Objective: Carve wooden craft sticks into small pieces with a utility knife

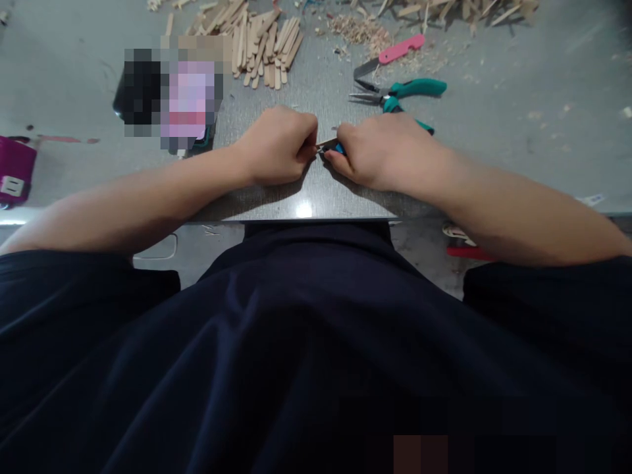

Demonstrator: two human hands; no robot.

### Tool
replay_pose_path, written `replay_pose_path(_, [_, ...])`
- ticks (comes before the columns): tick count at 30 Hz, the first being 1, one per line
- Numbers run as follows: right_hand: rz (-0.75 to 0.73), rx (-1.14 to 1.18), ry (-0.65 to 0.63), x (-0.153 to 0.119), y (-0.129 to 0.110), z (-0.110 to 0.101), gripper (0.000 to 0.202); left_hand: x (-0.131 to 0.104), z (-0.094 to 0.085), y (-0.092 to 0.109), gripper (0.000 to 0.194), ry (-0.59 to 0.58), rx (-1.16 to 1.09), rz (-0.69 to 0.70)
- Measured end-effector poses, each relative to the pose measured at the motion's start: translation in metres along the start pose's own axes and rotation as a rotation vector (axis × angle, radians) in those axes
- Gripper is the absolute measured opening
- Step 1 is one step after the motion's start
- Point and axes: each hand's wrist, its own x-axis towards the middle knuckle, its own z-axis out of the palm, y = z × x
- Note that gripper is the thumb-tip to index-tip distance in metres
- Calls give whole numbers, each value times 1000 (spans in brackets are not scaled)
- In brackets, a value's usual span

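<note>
Near the table's front edge, my left hand (286,145) is closed, its fingertips at the left end of a thin wooden piece (327,142). My right hand (378,153) is closed around a small blue and black tool (338,149), whose metal end points left toward my left fingertips. The wooden piece lies between the two hands, and my fingers cover most of it and most of the tool. Just beyond my right hand are teal-handled pliers (419,87), and a pink-handled knife (401,49) lies behind them.
A pile of wooden sticks (266,49) lies at the back of the table (518,92), with shavings (363,33) to its right. A black object (141,85) and a blurred pink-purple object (187,99) are at the left. A magenta box (16,170) sits far left.
</note>
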Motion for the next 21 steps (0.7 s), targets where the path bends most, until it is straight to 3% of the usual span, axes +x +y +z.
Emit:
replay_pose_path(6, [-3,-6,-9,-1,-5,-3,70,2,-4,0,29,-62,14,-20])
replay_pose_path(16, [74,4,22,1,-10,-2,65,6,-1,-8,32,-43,-20,10])
replay_pose_path(21, [75,27,27,3,-15,-3,63,8,-7,-6,26,-39,70,3])
